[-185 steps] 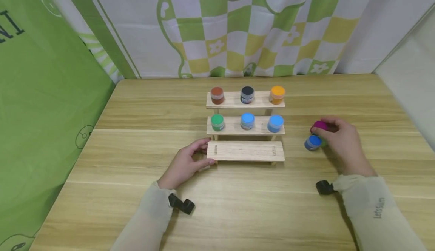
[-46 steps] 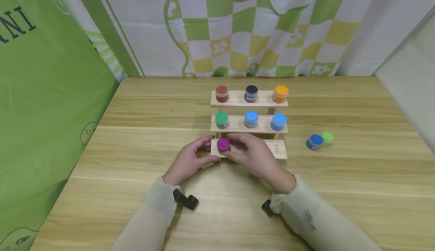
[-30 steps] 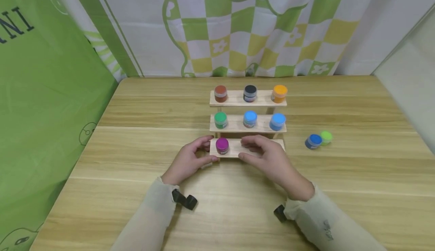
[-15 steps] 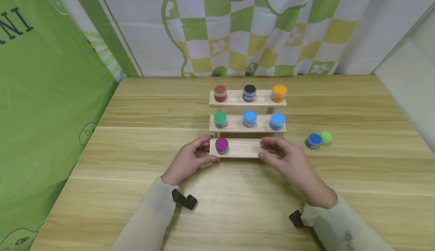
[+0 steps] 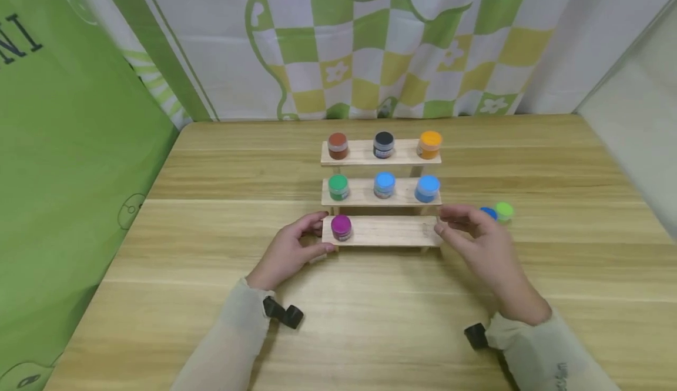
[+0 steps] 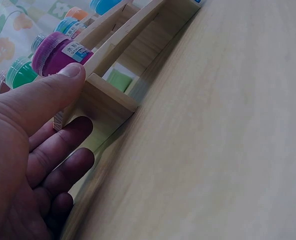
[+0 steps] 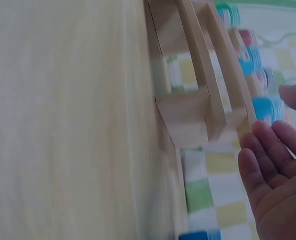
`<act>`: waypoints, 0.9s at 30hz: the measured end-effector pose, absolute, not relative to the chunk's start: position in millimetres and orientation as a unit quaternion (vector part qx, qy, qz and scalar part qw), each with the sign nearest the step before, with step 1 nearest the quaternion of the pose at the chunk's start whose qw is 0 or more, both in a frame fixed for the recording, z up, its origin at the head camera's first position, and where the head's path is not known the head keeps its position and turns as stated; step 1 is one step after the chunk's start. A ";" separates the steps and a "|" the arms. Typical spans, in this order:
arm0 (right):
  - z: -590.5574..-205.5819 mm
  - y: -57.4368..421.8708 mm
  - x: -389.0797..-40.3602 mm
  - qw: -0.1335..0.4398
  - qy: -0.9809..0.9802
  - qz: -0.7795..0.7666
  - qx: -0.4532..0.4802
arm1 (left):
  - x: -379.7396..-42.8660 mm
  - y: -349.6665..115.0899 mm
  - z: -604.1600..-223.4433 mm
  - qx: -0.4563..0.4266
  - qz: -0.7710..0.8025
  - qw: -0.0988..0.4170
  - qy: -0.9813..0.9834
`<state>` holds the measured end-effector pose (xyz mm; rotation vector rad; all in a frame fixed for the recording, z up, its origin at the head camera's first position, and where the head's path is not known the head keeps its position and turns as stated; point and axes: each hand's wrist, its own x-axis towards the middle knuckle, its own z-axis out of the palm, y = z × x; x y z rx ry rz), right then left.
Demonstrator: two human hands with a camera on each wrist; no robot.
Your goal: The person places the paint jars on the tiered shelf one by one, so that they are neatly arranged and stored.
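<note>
A three-step wooden stand (image 5: 386,232) sits mid-table with small paint jars on it. My left hand (image 5: 288,253) holds the left end of its lowest step, thumb at the front corner and index finger behind. Close to that hand, a purple paint jar (image 5: 341,227) stands upright on the step; the left wrist view shows the jar (image 6: 62,55) just past the thumb. My right hand (image 5: 483,247) is at the step's right end, fingers relaxed and nothing between them. Past its fingers lie a dark blue jar (image 5: 489,212), partly hidden, and a lime green jar (image 5: 504,211).
The middle step carries a green jar (image 5: 338,187) and two light blue jars, one in the middle (image 5: 384,184) and one right (image 5: 427,188). On the top step are brown (image 5: 338,146), black (image 5: 384,144) and orange (image 5: 430,144) jars. A patterned curtain (image 5: 370,44) hangs behind.
The right hand brought the purple jar from the right side onto the lowest step's left end, let go, and moved back right along the step. The left hand stayed at the stand.
</note>
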<state>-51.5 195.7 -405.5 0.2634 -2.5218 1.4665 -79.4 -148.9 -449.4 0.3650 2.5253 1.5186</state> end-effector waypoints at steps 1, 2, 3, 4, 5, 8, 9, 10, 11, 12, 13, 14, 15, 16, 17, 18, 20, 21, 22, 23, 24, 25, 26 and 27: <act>-405.6 198.4 -51.7 0.115 -0.855 0.498 0.087 | -79.1 -149.4 -448.9 0.122 0.510 0.086 0.847; -405.4 201.5 -52.1 0.122 -0.856 0.495 0.083 | -78.9 -149.9 -448.6 0.122 0.510 0.085 0.847; -405.5 204.8 -52.3 0.130 -0.858 0.492 0.077 | -78.8 -150.1 -448.3 0.123 0.510 0.084 0.847; -405.6 208.5 -52.6 0.137 -0.859 0.489 0.070 | -78.7 -150.3 -448.1 0.124 0.509 0.084 0.847; -405.6 212.2 -52.7 0.143 -0.860 0.486 0.060 | -78.7 -150.4 -447.9 0.124 0.509 0.083 0.848; -406.4 224.1 -53.3 0.151 -0.868 0.472 0.021 | -78.9 -150.3 -448.2 0.126 0.509 0.084 0.847; -406.7 227.9 -53.5 0.153 -0.869 0.470 0.006 | -79.1 -150.3 -448.6 0.126 0.508 0.085 0.848; -407.1 231.4 -53.9 0.152 -0.870 0.470 -0.006 | -79.2 -150.3 -448.9 0.125 0.508 0.086 0.848; -407.7 234.9 -54.2 0.149 -0.868 0.473 -0.020 | -79.2 -150.2 -449.0 0.126 0.508 0.086 0.848; -408.5 238.5 -54.7 0.145 -0.866 0.477 -0.032 | -79.4 -150.1 -449.2 0.127 0.508 0.087 0.848; -409.0 241.4 -55.4 0.143 -0.862 0.485 -0.045 | -79.4 -150.3 -449.7 0.128 0.507 0.086 0.848; -409.8 244.2 -56.6 0.141 -0.855 0.496 -0.059 | -79.4 -150.5 -450.1 0.129 0.507 0.086 0.848; -410.6 246.6 -57.7 0.140 -0.848 0.506 -0.074 | -79.6 -150.7 -450.5 0.130 0.506 0.085 0.848; -411.5 249.2 -59.0 0.140 -0.841 0.516 -0.088 | -79.7 -150.6 -450.7 0.132 0.507 0.084 0.848; -412.5 251.7 -60.7 0.141 -0.833 0.525 -0.105 | -79.9 -150.5 -450.7 0.134 0.507 0.083 0.848; -413.6 254.1 -62.2 0.142 -0.828 0.529 -0.119 | -80.0 -150.5 -450.9 0.135 0.506 0.082 0.848; -415.8 258.9 -65.3 0.143 -0.820 0.535 -0.147 | -80.2 -150.4 -451.1 0.136 0.507 0.079 0.848; -416.8 261.8 -66.2 0.138 -0.817 0.537 -0.158 | -80.4 -150.4 -451.5 0.135 0.507 0.079 0.848; -417.9 264.7 -66.9 0.132 -0.811 0.545 -0.167 | -80.4 -150.5 -451.6 0.135 0.507 0.079 0.848; -419.1 267.6 -67.6 0.126 -0.808 0.548 -0.174 | -80.3 -150.6 -451.7 0.134 0.507 0.079 0.848; -420.4 270.1 -68.0 0.123 -0.807 0.550 -0.179 | -80.2 -150.8 -451.8 0.133 0.506 0.080 0.848; -421.6 272.5 -68.4 0.114 -0.785 0.582 -0.181 | -80.2 -150.9 -452.1 0.133 0.506 0.080 0.848; -422.9 274.6 -68.7 0.105 -0.761 0.614 -0.181 | -80.2 -151.0 -452.2 0.133 0.507 0.080 0.848; -424.2 276.5 -69.0 0.097 -0.740 0.640 -0.180 | -80.1 -151.3 -452.2 0.132 0.508 0.080 0.847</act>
